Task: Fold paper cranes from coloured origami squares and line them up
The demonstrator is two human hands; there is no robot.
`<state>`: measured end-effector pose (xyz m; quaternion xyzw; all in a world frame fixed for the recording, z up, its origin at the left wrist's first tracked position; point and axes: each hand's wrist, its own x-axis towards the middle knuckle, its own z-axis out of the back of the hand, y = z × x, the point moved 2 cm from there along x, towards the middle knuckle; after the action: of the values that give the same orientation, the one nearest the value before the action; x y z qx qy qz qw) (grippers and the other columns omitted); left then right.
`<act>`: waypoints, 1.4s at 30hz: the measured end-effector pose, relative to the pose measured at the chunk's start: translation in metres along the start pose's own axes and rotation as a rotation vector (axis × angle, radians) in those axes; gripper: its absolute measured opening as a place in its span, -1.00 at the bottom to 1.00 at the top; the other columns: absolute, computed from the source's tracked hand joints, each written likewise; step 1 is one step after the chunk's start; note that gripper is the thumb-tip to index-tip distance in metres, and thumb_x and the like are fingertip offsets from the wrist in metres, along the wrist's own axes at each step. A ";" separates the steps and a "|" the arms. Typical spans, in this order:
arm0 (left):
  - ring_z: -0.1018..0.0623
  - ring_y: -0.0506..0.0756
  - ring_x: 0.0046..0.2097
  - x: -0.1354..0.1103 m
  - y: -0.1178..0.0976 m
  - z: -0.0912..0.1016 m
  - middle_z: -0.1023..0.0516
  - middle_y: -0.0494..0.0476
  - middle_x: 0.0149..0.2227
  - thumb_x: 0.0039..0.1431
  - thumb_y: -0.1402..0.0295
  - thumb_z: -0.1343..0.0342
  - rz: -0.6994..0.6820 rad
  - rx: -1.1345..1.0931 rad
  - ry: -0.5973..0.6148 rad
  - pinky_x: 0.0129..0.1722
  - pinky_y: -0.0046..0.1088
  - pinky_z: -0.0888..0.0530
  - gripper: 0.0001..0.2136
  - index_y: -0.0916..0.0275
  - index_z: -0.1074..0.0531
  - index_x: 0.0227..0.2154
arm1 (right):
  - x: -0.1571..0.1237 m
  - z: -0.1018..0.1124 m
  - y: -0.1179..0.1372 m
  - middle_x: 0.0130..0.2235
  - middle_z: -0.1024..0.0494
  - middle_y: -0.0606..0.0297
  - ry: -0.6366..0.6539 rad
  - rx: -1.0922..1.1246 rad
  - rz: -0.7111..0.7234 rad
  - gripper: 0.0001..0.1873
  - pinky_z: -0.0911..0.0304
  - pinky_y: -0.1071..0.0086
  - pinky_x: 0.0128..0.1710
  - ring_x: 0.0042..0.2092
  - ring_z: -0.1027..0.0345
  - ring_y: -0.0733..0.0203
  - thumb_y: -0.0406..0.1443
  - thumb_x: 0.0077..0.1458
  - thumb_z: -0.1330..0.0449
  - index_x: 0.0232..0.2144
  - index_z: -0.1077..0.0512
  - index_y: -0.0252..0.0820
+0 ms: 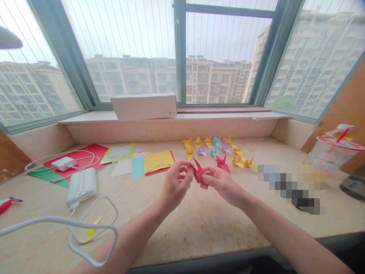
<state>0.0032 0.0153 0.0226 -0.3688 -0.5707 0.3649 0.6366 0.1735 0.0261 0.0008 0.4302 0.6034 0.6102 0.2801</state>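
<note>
Between my two hands, above the stone counter, is a red paper crane (199,173) with a pointed tip sticking up. My left hand (179,180) pinches its left side with thumb and fingers. On its right side, my right hand (219,179) grips the lower part with fingertips closed. Just behind my right hand stands another red paper crane (222,163) on the counter. Farther back are several finished cranes in rows, among them a yellow crane (236,149), a purple crane (201,150) and a blue crane (217,141).
Left of my hands lie a stack of yellow paper (158,161), blue paper (138,167) and red sheets (85,152). A white power bank (82,184) with a looping cable (115,232) is nearer. A plastic cup (327,152) stands right; a white box (144,107) sits on the sill.
</note>
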 end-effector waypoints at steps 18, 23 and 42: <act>-0.46 -0.04 -0.42 0.003 0.004 0.004 -0.49 0.07 -0.29 0.22 0.23 -0.18 -0.109 0.145 -0.063 -0.56 -0.64 -0.35 -0.84 0.22 -0.44 -0.30 | -0.002 0.001 0.004 -0.35 -0.53 0.29 0.029 0.063 0.008 -0.79 -0.22 0.35 -0.32 -0.39 -0.33 0.28 -0.19 0.09 -0.33 -0.28 -0.49 -0.21; -0.50 -0.02 -0.39 0.001 0.004 0.005 -0.52 0.08 -0.30 0.24 0.24 -0.17 -0.173 0.226 -0.076 -0.50 -0.60 -0.42 -0.85 0.21 -0.46 -0.32 | -0.002 0.000 0.007 -0.37 -0.52 0.30 0.018 0.062 0.017 -0.77 -0.22 0.36 -0.36 -0.40 -0.31 0.28 -0.18 0.09 -0.33 -0.27 -0.50 -0.20; -0.46 -0.05 -0.54 -0.003 -0.002 -0.001 -0.48 -0.02 -0.52 0.23 0.14 -0.17 -0.047 0.079 -0.002 -0.59 -0.60 -0.38 -0.77 0.22 -0.45 -0.28 | 0.000 0.002 0.007 -0.39 -0.52 0.31 -0.057 0.014 0.091 -0.76 -0.22 0.31 -0.34 -0.40 -0.31 0.26 -0.14 0.09 -0.33 -0.26 -0.49 -0.17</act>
<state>0.0040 0.0118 0.0225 -0.3295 -0.5650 0.3721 0.6586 0.1761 0.0259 0.0071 0.4762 0.5793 0.6056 0.2663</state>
